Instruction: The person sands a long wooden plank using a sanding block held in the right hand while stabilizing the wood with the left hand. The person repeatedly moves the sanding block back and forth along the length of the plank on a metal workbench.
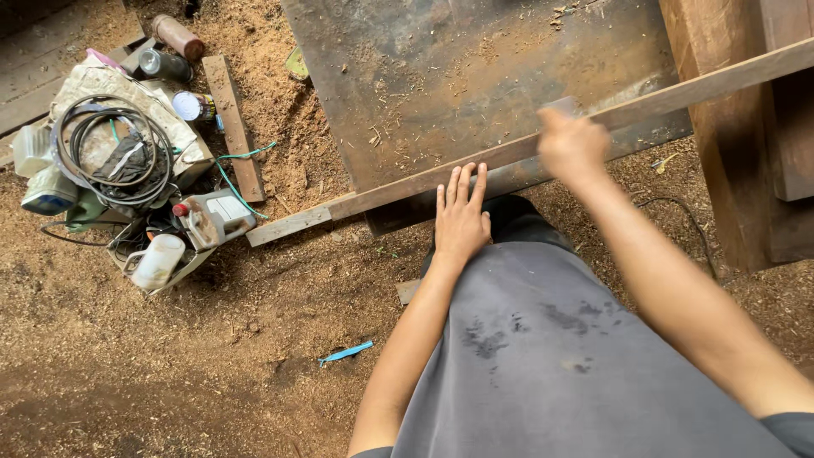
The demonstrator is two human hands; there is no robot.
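A long narrow wooden plank (381, 194) lies along the near edge of a dark, dusty metal table (475, 76), sticking out past it at the left. My left hand (461, 216) lies flat with its fingers together, fingertips against the plank's near side. My right hand (572, 146) is blurred and sits on top of the plank further right, fingers curled over it. My grey shirt (560, 356) fills the lower right.
The floor is covered in sawdust. At left stands a heap of coiled cable (110, 144), plastic jugs (212, 216) and cans (191, 106). A short plank (233, 127) lies next to it. Heavy wooden beams (746, 153) stand at right. A blue strip (346, 353) lies on the floor.
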